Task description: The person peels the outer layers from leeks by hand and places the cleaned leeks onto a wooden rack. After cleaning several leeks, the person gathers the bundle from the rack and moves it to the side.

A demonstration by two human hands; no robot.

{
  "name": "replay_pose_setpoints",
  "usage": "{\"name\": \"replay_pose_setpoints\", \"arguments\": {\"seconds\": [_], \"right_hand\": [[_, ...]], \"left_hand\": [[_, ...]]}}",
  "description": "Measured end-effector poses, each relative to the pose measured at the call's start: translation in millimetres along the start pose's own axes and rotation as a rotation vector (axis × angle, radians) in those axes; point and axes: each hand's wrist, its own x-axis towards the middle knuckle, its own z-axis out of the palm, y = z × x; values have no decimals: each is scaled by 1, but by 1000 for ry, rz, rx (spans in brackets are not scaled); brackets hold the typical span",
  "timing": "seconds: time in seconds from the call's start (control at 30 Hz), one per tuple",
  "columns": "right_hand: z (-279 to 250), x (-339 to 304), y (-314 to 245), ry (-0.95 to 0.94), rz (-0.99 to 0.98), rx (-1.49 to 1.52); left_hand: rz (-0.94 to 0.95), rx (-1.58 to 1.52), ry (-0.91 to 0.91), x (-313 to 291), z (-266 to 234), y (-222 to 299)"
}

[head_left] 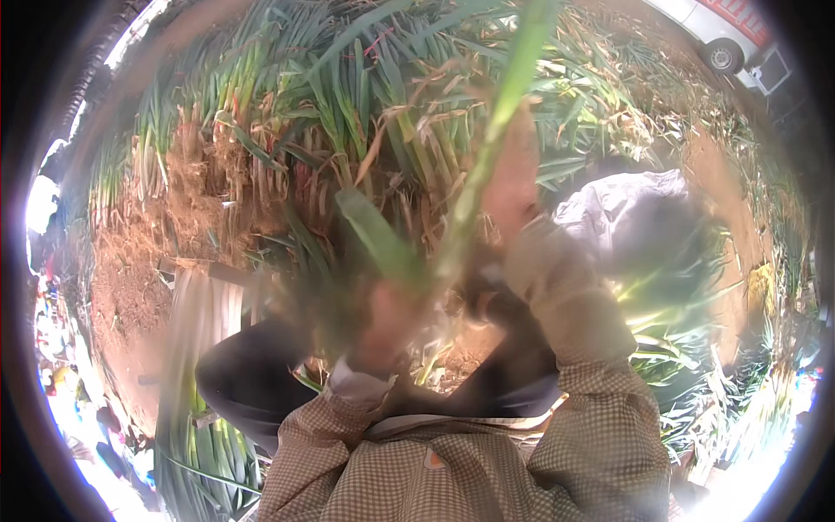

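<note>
A long green onion slants up in front of me, smeared by motion, its leaf rising past the top edge. My left hand is closed around its lower part, above my lap. A broad cut-looking green leaf sticks up from the same hand. Farther forward, my right hand is raised right beside the stalk. Blur hides its fingers, so I cannot tell whether it grips the stalk or leaf.
Bundled green onions with soil-covered roots stand in rows ahead. At my left, trimmed white-stemmed onions lie by my knee. A pale crumpled cloth or sack and loose leaves are on the right. A white vehicle stands far right.
</note>
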Motion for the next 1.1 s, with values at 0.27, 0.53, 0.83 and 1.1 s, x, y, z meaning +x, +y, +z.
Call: {"name": "replay_pose_setpoints", "arguments": {"seconds": [0.27, 0.53, 0.83, 1.1], "right_hand": [[-14, 7, -15, -245, 68, 216], [4, -16, 25, -696, 414, 552], [28, -48, 39, -350, 106, -72], [28, -44, 19, -449, 425, 171]], "left_hand": [[-233, 856, -388, -59, -108, -101], [-332, -746, -390, 29, -37, 37], [178, 269, -2, 26, -23, 17], [-89, -893, -221, 54, -40, 16]]}}
